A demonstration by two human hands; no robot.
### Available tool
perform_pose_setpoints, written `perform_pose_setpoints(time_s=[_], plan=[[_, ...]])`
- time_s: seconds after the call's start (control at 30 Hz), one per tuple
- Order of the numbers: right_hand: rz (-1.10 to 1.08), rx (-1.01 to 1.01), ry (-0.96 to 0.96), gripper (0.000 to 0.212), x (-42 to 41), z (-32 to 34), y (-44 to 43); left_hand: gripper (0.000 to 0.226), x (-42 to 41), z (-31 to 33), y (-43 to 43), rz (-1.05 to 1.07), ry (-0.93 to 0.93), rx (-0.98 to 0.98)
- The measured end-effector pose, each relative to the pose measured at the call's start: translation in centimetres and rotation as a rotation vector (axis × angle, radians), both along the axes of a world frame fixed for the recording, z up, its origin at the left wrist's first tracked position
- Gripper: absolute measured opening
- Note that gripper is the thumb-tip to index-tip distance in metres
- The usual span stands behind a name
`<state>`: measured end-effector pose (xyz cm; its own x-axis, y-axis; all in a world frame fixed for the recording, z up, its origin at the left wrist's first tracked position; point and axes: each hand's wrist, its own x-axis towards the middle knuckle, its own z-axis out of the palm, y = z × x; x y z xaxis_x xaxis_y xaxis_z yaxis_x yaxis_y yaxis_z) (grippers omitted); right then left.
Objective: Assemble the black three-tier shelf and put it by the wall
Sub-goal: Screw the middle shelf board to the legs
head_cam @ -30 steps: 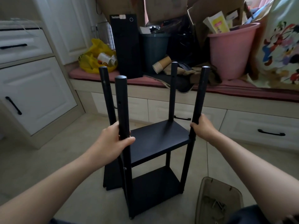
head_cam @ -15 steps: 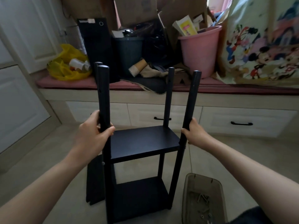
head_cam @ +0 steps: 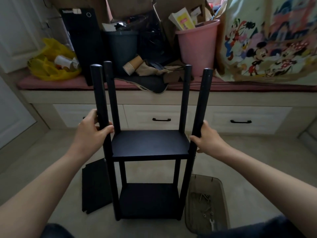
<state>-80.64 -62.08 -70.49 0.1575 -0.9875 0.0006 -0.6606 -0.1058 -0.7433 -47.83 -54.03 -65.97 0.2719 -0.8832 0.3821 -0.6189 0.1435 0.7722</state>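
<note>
**Lin:** Close to the camera, what do the two hands do?

**Oda:** The left hand [head_cam: 93, 129] is closed around the front left post [head_cam: 101, 107] of the black shelf [head_cam: 151, 143]. The right hand [head_cam: 206, 140] is wrapped on the front right post [head_cam: 199, 109], just above the middle board. The shelf stands upright on the floor [head_cam: 42, 160], directly in front of the person.

**Lin:** How much of the work is finished, in your opinion?

**Oda:** Two tiers are fixed, the bottom board [head_cam: 149, 200] and the middle one. All four posts rise bare above the middle tier, so I judge that the top tier is missing. A loose black panel [head_cam: 93, 186] lies on the floor just beside the left legs; probably it is this third board. Near the right legs there is a plastic tray [head_cam: 221, 194] with screws and a small wrench inside. After the top is mounted, the shelf must also go to the wall.

**Lin:** And the room behind?

**Oda:** Farther back is a low window bench [head_cam: 248, 97] with white drawers. On its surface lies a pink cushion, very crowded: a yellow bag [head_cam: 51, 64], a dark bin [head_cam: 121, 47], a pink bucket [head_cam: 197, 47], cardboard boxes and a cartoon printed cloth [head_cam: 274, 40].
</note>
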Motion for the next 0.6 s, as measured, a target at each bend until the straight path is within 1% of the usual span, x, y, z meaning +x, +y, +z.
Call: perform_pose_setpoints(time_s=[0.17,0.4,0.6], plan=[[-0.031,-0.013,-0.002,0.042,-1.2,0.1,0.5,0.038,-1.1,-0.5,-0.4,-0.011,-0.010,0.001],[-0.085,-0.086,0.007,0.035,-3.3,-0.3,0.1,0.031,-3.1,-1.4,-0.6,-0.055,0.028,0.064],[-0.084,-0.167,-0.048,0.033,-4.0,-1.9,-0.2,0.030,-3.8,-1.9,-1.1,-0.047,0.005,0.023]])
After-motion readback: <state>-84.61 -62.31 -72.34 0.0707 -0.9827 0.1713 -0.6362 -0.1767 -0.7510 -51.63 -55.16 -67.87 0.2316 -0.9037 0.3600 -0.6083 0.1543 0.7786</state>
